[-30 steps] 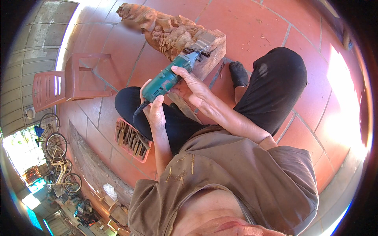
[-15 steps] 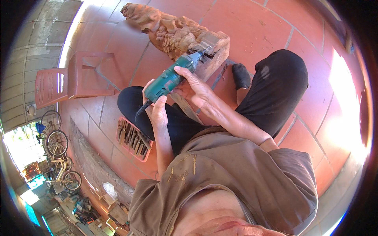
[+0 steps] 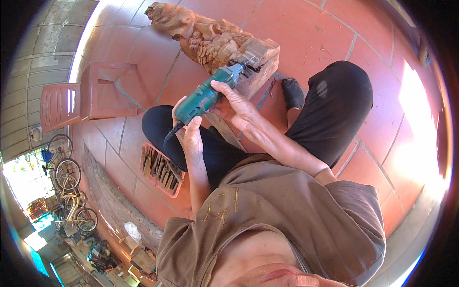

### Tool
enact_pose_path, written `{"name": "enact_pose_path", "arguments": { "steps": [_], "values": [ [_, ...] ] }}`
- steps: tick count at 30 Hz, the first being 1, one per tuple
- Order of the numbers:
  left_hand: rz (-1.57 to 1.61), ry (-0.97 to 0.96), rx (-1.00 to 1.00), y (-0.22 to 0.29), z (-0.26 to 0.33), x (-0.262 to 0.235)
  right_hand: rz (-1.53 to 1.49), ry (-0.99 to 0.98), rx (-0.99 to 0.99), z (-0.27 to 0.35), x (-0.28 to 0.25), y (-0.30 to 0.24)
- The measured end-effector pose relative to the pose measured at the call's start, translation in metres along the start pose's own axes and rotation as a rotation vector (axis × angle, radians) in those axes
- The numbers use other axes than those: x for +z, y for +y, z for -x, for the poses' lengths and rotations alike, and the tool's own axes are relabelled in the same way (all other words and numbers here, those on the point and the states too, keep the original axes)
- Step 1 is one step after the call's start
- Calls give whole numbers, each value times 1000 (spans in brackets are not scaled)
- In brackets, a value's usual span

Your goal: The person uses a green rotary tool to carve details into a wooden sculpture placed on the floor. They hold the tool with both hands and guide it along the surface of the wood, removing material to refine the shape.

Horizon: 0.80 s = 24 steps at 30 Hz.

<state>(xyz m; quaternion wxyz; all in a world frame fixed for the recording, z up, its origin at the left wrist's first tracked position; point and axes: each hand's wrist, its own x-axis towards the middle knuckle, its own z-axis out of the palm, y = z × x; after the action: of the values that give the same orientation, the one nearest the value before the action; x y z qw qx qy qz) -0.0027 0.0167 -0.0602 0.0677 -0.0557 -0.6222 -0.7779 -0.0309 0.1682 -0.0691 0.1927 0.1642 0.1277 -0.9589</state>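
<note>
Chisels in red tray, beside left hand.

Green handheld rotary grinder: elongated body, silver-grey nose, black cord at rear end. Held tilted, nose up and to right, tip touching carved block. Rear of body gripped in left hand, front part wrapped by right hand.

Wooden carving: reddish-brown, long piece lying on tiled floor, ornate relief along upper left part, squared uncarved block at lower right end. Grinder tip meets carving at junction of relief and block.
</note>
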Motion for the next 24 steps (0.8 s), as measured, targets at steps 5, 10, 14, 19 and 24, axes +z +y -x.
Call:
{"name": "enact_pose_path", "arguments": {
  "steps": [5, 10, 14, 19, 24],
  "values": [
    [-5, 12, 0, 0, -1, -1, -2, -5, 4, -1, 5, -2],
    [7, 23, 7, -2, -3, -3, 20, 5, 9, -3, 6, -2],
    [3, 26, 6, 0, -4, -2, 30, -15, 22, -8, 1, 0],
    [-13, 47, 15, 0, -6, -2, -6, -6, 23, -12, 4, 1],
    [-15, 51, 18, -3, -8, -7, 4, -15, 24, -14, 6, 0]
  ]
}}
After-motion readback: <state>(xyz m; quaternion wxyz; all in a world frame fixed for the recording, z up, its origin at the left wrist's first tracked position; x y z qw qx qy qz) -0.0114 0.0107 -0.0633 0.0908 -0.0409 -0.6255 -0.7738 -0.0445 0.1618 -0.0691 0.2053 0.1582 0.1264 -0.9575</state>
